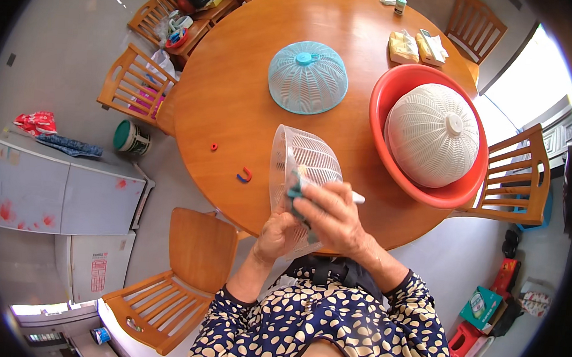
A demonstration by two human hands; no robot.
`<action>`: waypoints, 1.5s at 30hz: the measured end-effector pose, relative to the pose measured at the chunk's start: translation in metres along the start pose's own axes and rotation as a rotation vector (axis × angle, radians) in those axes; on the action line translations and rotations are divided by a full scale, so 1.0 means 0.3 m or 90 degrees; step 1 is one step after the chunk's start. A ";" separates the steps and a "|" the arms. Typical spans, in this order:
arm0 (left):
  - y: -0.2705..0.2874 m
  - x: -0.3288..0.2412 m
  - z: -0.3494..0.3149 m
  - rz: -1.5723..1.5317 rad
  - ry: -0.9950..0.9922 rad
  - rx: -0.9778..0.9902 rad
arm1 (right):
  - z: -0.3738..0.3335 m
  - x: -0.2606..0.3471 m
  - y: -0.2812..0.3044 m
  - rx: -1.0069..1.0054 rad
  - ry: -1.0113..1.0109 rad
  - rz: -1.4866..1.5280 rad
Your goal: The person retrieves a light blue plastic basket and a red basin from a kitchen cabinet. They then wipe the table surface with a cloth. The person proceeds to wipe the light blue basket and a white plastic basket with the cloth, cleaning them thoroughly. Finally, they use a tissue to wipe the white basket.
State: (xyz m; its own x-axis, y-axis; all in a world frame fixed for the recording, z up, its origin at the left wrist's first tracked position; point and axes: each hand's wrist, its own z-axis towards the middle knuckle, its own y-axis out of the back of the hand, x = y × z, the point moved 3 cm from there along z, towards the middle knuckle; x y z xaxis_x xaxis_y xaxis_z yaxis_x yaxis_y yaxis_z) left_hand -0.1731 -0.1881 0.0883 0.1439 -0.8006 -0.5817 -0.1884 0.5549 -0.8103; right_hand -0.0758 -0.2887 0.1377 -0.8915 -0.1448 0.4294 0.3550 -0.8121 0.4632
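My left hand grips the lower rim of a clear white mesh food cover, tipped on its side above the near edge of the round wooden table. Against the inside of that cover my right hand presses a teal cloth. A white handle tip sticks out to the right of my right hand.
A light blue mesh cover sits at the table's middle. A red basin at the right holds a white domed cover. Small red magnets, packets, wooden chairs and a white fridge surround.
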 end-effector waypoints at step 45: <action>-0.030 -0.017 -0.036 -0.064 0.020 0.022 | -0.189 -0.273 -0.114 -0.099 -0.630 0.246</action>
State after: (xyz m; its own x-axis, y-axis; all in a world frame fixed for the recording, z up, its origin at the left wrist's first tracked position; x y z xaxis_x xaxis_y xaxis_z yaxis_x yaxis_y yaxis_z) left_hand -0.1826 -0.1914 0.0992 0.1305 -0.8592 -0.4947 -0.1412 0.4778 -0.8671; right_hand -0.0308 -0.2811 0.0427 -0.0777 0.0576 0.9953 0.4617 -0.8827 0.0871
